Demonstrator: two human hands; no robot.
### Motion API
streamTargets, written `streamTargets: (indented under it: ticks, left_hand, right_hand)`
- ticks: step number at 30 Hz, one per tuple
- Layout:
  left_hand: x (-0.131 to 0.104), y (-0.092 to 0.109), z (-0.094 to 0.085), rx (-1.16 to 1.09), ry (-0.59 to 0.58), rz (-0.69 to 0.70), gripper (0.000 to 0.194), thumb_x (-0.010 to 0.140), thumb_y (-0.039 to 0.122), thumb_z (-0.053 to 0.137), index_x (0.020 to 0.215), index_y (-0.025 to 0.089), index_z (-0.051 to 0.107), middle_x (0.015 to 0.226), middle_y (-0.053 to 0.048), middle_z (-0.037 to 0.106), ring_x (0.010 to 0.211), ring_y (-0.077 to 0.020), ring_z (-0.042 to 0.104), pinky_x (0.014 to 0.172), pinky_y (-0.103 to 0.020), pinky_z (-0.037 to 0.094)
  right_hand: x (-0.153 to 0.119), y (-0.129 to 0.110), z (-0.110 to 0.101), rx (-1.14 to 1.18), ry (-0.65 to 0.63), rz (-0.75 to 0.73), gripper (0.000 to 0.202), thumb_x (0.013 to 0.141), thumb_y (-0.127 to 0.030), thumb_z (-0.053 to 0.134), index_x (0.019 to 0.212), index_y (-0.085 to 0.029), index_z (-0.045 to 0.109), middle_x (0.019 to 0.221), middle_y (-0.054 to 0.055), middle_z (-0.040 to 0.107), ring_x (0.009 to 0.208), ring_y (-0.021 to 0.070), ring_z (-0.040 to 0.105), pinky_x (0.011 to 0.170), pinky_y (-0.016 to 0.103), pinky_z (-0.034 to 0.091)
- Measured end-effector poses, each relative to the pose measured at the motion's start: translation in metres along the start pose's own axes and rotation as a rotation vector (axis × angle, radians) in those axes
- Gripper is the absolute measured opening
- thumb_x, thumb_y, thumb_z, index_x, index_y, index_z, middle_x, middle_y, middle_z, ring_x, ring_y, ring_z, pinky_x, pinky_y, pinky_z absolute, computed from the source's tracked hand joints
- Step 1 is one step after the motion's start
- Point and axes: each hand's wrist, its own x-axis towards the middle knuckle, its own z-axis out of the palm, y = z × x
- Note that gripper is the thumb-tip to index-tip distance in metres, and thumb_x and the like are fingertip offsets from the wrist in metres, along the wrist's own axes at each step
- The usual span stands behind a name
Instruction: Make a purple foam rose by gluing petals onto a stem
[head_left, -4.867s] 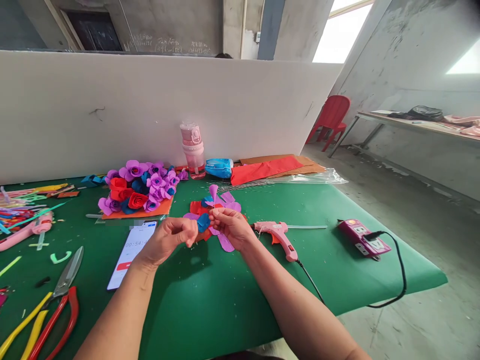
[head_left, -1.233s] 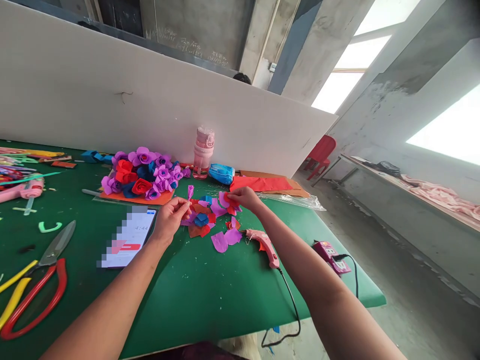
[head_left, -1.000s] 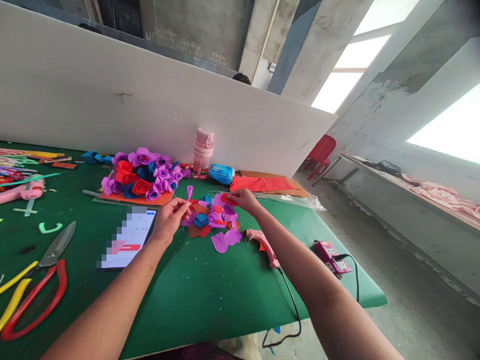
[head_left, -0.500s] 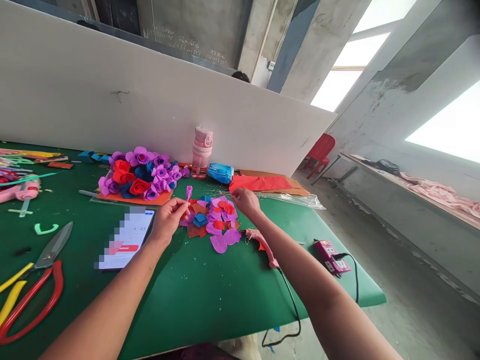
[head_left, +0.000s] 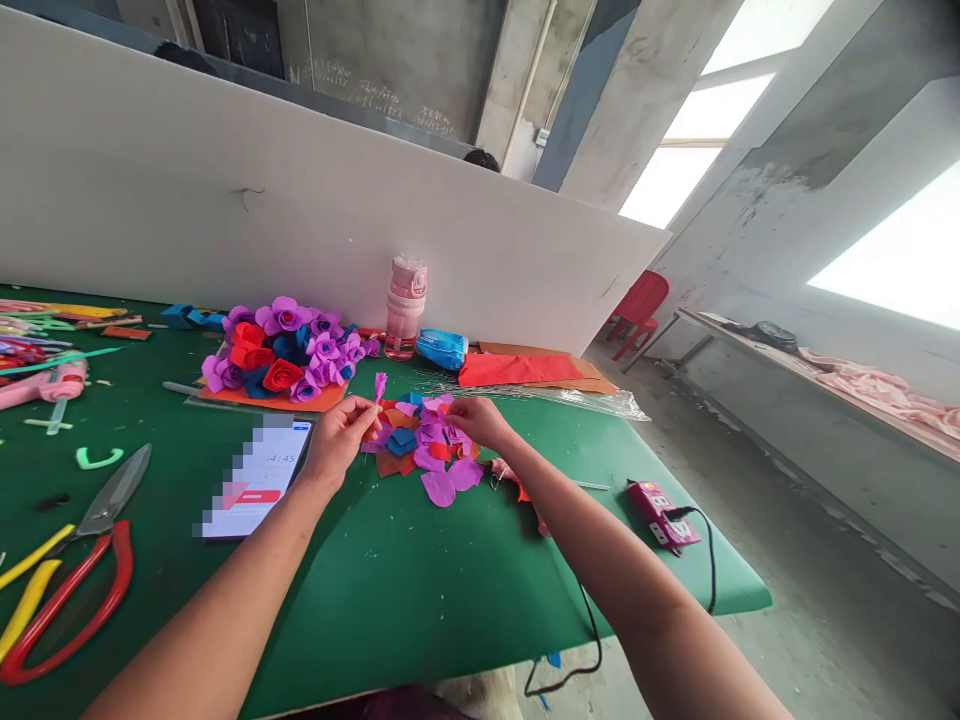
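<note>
My left hand (head_left: 339,438) pinches the base of a small purple paper flower (head_left: 380,386), whose top sticks up above the fingertips. Over the right side of a pile of paper petals (head_left: 439,486) in purple, blue, red and brown, my right hand (head_left: 478,419) has its thumb and fingers pressed together. What lies between them, if anything, is too small to make out. A pink glue gun (head_left: 543,524) lies partly covered by my right forearm. Finished paper flowers (head_left: 283,345) in purple, red and blue sit in a cluster behind my left hand.
On the green table (head_left: 390,610) are a phone (head_left: 259,480), large scissors (head_left: 97,540) and a second pink glue gun (head_left: 56,382) at left. A pink bottle (head_left: 406,308), blue packet (head_left: 442,349) and red paper (head_left: 517,370) line the back. A corded purple power box (head_left: 661,517) stands right.
My right hand has moved left and slightly nearer, from the edge of the red paper to over the petal pile. My left hand keeps holding the flower in almost the same place.
</note>
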Motion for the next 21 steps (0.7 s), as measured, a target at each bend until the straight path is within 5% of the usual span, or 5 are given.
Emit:
streamTargets:
  ticks: [6,10,13,16,21]
  left_hand:
    - [-0.005,0.002,0.003,-0.075,-0.103,-0.014,0.027,0.072,0.042,0.066,0.077,0.019,0.054,0.059,0.003,0.059,0.053,-0.0097,0.053,0.055,-0.022,0.046]
    - [-0.005,0.002,0.004,-0.115,-0.120,-0.036,0.027,0.074,0.043,0.064,0.080,0.021,0.051,0.052,0.008,0.049,0.041,-0.0057,0.037,0.039,-0.016,0.029]
    - [-0.004,0.005,0.003,-0.065,-0.077,-0.045,0.028,0.071,0.042,0.067,0.072,0.018,0.053,0.050,0.007,0.044,0.040,-0.0047,0.031,0.037,-0.016,0.021]
    - [-0.007,0.012,0.003,-0.009,-0.156,-0.117,0.031,0.068,0.044,0.069,0.068,0.015,0.059,0.054,0.004,0.049,0.038,-0.0030,0.028,0.037,-0.019,0.015]
    - [-0.022,0.017,0.017,-0.001,-0.423,-0.329,0.040,0.065,0.052,0.071,0.080,0.015,0.066,0.055,0.003,0.049,0.039,-0.0030,0.023,0.038,-0.021,0.010]
  right_hand:
    - [-0.006,0.000,-0.018,0.208,0.067,0.077,0.004,0.069,-0.017,0.057,0.069,-0.016,0.061,0.060,-0.002,0.061,0.056,0.0110,0.053,0.054,0.021,0.037]
    - [-0.014,-0.007,-0.026,0.371,0.039,0.101,0.005,0.068,-0.020,0.057,0.071,-0.016,0.057,0.061,0.000,0.063,0.056,0.0116,0.057,0.054,0.022,0.042]
    - [-0.030,-0.023,-0.027,0.719,0.021,0.131,0.014,0.068,-0.029,0.061,0.072,-0.018,0.053,0.069,0.001,0.066,0.057,0.0110,0.059,0.059,0.024,0.047]
    - [-0.057,-0.043,-0.014,1.167,0.029,0.190,0.025,0.062,-0.033,0.071,0.070,-0.019,0.052,0.059,-0.002,0.063,0.052,0.0102,0.057,0.057,0.023,0.046]
    - [-0.096,-0.064,0.030,1.463,0.103,0.309,0.029,0.060,-0.033,0.076,0.070,-0.019,0.054,0.052,-0.003,0.061,0.046,0.0087,0.054,0.049,0.020,0.042]
